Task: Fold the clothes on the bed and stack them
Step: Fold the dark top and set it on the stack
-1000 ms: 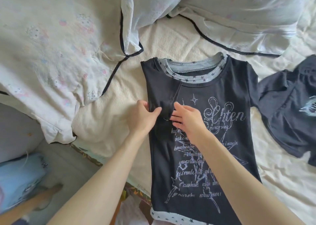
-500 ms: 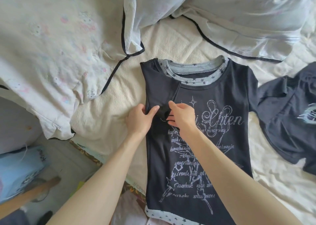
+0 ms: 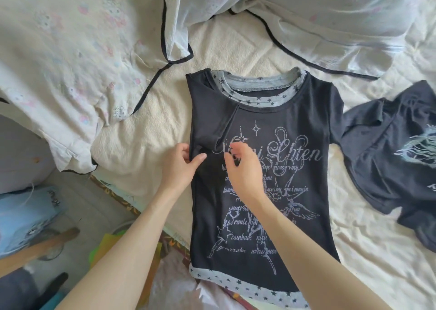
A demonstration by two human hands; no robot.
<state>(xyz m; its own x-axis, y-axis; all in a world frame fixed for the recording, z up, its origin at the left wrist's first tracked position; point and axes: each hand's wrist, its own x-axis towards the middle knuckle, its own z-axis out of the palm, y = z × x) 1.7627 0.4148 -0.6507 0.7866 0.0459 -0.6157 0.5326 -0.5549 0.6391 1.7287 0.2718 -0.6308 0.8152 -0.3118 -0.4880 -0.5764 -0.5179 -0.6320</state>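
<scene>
A black T-shirt (image 3: 295, 168) with a pale print and a grey star-patterned collar and hem lies face up on the cream bed sheet (image 3: 151, 125). Its left sleeve is folded inward over the chest. My left hand (image 3: 181, 165) pinches the shirt's folded left edge between thumb and fingers. Just right of the folded sleeve's tip, my right hand (image 3: 245, 170) hovers over the print with its fingers loosely curled, and I see no cloth between them. A second black printed shirt (image 3: 396, 158) lies crumpled at the right.
A pale floral quilt with black piping (image 3: 70, 62) is bunched at the upper left, and a pillow (image 3: 330, 14) sits at the top right. The bed's edge runs diagonally at lower left, with floor, a blue bag (image 3: 26, 220) and yellow-green items (image 3: 106, 246) below it.
My right hand has let go of the folded sleeve and drawn slightly right. My left hand stays on the shirt's left edge. The camera has moved closer.
</scene>
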